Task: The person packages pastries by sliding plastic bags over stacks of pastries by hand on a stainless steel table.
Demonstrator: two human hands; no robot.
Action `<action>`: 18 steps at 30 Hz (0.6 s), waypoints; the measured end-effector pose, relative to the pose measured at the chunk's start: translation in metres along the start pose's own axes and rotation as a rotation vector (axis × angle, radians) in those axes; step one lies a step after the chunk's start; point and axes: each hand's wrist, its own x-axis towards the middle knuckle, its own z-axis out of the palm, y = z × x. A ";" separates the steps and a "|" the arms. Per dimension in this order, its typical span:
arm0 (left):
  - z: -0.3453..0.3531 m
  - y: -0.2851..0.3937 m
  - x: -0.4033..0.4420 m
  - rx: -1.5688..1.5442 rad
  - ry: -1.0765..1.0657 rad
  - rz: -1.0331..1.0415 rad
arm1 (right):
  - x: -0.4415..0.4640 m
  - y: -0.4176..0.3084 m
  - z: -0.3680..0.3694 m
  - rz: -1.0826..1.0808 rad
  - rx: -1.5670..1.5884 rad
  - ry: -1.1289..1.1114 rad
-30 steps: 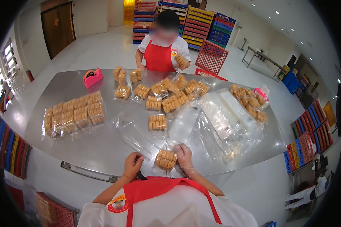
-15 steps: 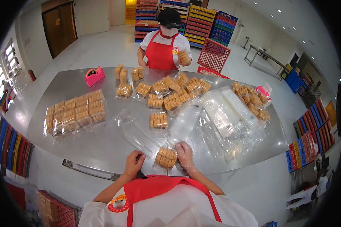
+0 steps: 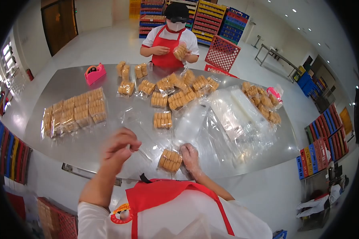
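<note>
Near the front edge of the table lies a clear plastic pack of round golden biscuits (image 3: 170, 160), stacked in rows. My right hand (image 3: 191, 157), in a thin clear glove, is closed on the plastic at the right side of this pack. My left hand (image 3: 121, 144) is raised above the table to the left of the pack, apart from it. Its fingers are curled in with the thumb against them, somewhat blurred, and whatever they may hold cannot be made out. Another biscuit pack (image 3: 162, 120) lies just beyond, beside flat clear plastic bags (image 3: 191, 124).
Biscuit packs in rows (image 3: 73, 111) stand at left. A pink tape dispenser (image 3: 95, 74) sits at the back left. More packs (image 3: 179, 93) lie mid-table, with a pile of plastic bags (image 3: 235, 113) at right. Opposite, a co-worker in a red apron (image 3: 166, 49) holds a pack.
My left hand has lifted and moved left, away from the pack. My right hand stays by the pack. The co-worker has brought both hands together at a biscuit pack.
</note>
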 end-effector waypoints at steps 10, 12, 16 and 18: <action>0.041 0.155 0.057 -0.089 -0.703 0.259 | -0.001 0.001 0.000 -0.015 0.022 0.003; 0.039 0.150 0.054 -0.163 -0.751 0.248 | -0.001 -0.004 -0.001 0.009 0.011 0.002; 0.019 0.144 0.049 -0.408 -0.861 0.254 | -0.001 -0.002 -0.001 0.049 0.034 -0.012; 0.003 0.146 0.046 -0.531 -0.913 0.248 | 0.000 0.003 0.001 0.050 0.054 -0.014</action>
